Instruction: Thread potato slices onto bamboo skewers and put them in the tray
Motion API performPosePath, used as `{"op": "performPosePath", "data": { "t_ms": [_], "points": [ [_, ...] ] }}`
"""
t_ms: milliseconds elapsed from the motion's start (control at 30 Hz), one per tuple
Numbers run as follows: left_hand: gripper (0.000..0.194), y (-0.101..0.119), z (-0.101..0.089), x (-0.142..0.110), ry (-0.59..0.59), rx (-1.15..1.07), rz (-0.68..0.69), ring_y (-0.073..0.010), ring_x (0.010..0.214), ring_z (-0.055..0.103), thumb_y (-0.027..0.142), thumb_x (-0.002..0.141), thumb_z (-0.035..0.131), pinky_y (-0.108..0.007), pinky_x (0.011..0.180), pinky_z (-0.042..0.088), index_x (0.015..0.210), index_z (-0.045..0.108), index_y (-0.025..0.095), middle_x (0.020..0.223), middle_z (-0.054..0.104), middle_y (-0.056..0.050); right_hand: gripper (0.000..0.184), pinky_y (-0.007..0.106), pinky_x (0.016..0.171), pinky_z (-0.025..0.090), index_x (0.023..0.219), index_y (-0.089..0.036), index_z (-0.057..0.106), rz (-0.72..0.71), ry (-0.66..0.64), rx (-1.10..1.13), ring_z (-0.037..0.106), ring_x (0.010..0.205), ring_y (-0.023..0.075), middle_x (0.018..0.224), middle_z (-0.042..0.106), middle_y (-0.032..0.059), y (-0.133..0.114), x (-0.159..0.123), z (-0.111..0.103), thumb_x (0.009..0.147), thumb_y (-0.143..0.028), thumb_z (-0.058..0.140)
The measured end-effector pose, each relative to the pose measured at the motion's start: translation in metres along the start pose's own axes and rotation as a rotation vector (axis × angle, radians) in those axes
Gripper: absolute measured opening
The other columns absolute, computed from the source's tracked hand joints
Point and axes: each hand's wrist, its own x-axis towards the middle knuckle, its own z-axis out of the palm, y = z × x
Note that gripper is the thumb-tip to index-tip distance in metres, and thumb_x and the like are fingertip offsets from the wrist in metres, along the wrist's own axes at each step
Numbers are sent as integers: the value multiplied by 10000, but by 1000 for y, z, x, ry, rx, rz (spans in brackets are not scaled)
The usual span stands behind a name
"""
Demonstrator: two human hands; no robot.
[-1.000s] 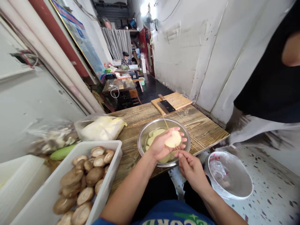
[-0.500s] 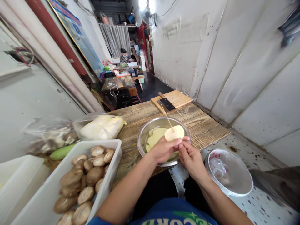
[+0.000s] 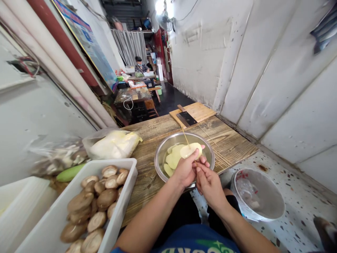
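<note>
My left hand (image 3: 187, 168) grips a pale potato slice (image 3: 191, 150) between thumb and fingers, above the near side of a steel bowl (image 3: 159, 158). A thin bamboo skewer (image 3: 185, 135) runs through that slice, its far end sticking out toward the cutting board. Close beside it, my right hand (image 3: 209, 181) pinches the skewer's near end, mostly covered by the fingers. More potato slices (image 3: 174, 157) lie in water in the bowl. Several loose skewers (image 3: 222, 160) rest on the wooden table (image 3: 146, 175) to the right of the bowl.
A cleaver (image 3: 187, 118) lies on a cutting board (image 3: 201, 110) at the table's far end. On the left stand a white tub (image 3: 129, 181) of mushrooms (image 3: 106, 197) and a bagged pale vegetable (image 3: 113, 144). A lined bin (image 3: 259, 195) is at right. Someone sits far back (image 3: 140, 66).
Both hands have come slightly lower and nearer to me, with the potato slice tilting and shifting left. Less of the skewer stands out beyond the slice. A dark shape at the right edge has moved away.
</note>
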Motion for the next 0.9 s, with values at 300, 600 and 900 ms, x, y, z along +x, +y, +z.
{"op": "performPosePath", "data": {
  "t_ms": [300, 600, 900],
  "points": [
    [326, 44, -50, 6, -164, 1418, -21, -239, 789, 622, 293, 575, 761, -351, 814, 441, 887, 709, 215, 765, 676, -55, 260, 190, 428, 344, 1082, -201, 553, -6, 60, 151, 382, 436, 66, 559, 378, -87, -17, 3, -34, 905, -384, 503],
    [239, 10, -72, 19, 38, 1697, 101, -335, 1006, 522, 192, 500, 753, -431, 871, 397, 696, 617, 204, 941, 577, -127, 301, 175, 382, 188, 992, -163, 617, 120, 47, 120, 267, 440, 35, 654, 423, -54, -14, 6, -49, 831, -416, 596],
    [206, 48, -73, 24, 176, 1657, 184, -237, 673, 601, 128, 544, 700, -336, 708, 439, 497, 510, 191, 548, 548, -28, 401, 182, 316, 268, 1009, -141, 599, 181, 35, -141, 328, 359, 56, 546, 437, -69, -8, -5, -65, 831, -496, 541]
  ]
}}
